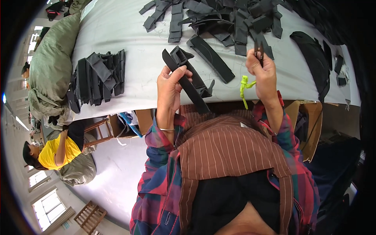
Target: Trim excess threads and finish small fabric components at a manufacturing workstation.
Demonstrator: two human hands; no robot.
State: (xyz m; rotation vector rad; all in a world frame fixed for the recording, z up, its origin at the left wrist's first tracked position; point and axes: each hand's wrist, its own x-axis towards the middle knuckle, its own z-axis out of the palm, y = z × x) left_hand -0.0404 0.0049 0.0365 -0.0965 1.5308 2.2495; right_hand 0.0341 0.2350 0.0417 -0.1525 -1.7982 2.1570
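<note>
My left hand (171,83) is closed, thumb on top, on a folded black fabric strip (192,93) above the table's near edge. One long flat end of the strip slants down toward my apron, and a looser folded part stands up behind the fingers. In my right hand (264,74) is a pair of dark thread snips (259,53), blades pointing away from me and apart from the strip. A bright yellow-green cloth tie (244,87) hangs beside that hand; where it is fastened is hidden. Another black strip (211,58) lies flat between my hands, farther back.
A stack of black strips (100,76) lies on the white-covered table (137,51) at left. Loose black pieces (235,19) heap at the back, with a curved black piece (313,62) at right. Cardboard boxes (311,125) stand below the edge. A person in yellow (64,150) sits at left.
</note>
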